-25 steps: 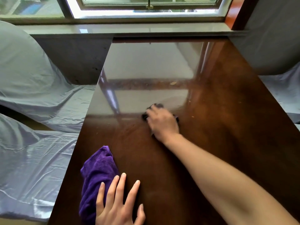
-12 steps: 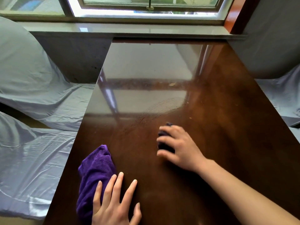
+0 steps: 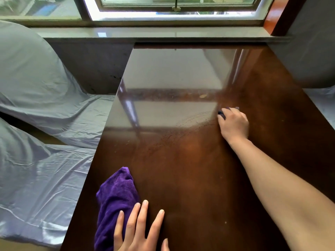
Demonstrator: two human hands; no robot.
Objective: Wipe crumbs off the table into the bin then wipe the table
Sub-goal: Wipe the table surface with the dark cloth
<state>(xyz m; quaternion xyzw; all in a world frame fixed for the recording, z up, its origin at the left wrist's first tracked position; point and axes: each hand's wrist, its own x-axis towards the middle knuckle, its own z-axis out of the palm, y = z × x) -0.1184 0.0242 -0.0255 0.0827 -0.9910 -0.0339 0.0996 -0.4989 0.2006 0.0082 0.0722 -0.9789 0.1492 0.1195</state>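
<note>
Glossy dark reddish-brown surface (image 3: 199, 169), streaked with pale grey-white reflections beyond the left hand (image 3: 139, 230) and left of the right hand (image 3: 233, 124). Deep purple cloth (image 3: 116, 194) under and just left of the left hand's fingers. Dark navy-purple scrap of cloth (image 3: 222, 114) peeking out at the right hand's fingertips. Small tan speck (image 3: 203, 96) just beyond and left of the right hand. Shiny pale lilac-grey sheeting (image 3: 36, 160) far left of the left hand. White window frame (image 3: 163, 15) far beyond both hands, orange-red strip (image 3: 270, 19) at its right end.

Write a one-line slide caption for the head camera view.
Right hand presses a small dark cloth on the glossy brown table; left hand rests flat beside a purple towel.
</note>
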